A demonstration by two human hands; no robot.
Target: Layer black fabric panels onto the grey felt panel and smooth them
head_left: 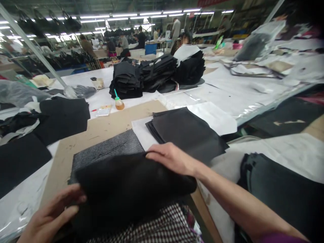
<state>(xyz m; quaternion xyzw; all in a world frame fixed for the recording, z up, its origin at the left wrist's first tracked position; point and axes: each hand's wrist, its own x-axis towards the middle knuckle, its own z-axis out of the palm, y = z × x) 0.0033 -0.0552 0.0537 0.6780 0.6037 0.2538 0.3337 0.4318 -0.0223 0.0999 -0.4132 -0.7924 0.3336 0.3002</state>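
A black fabric piece (126,182) hangs in front of me, partly blurred, its lower part over a checked cloth on my lap. My right hand (173,158) is closed on its upper edge, thumb and fingers pinching it. My left hand (54,212) is beside the piece's left edge, thumb and fingers apart; whether the fingertips touch it I cannot tell. Behind the fabric lies a grey ribbed mat (108,148) on a tan board (111,119), partly covered. Just beyond my right hand rests a stack of flat black pieces (187,133) on white paper.
A small bottle with a green spout (119,103) stands on the board's far edge. Bundled black pieces (158,72) sit farther back. Dark pieces lie at left (64,114) and a dark stack (286,192) at right. Several people work in the background.
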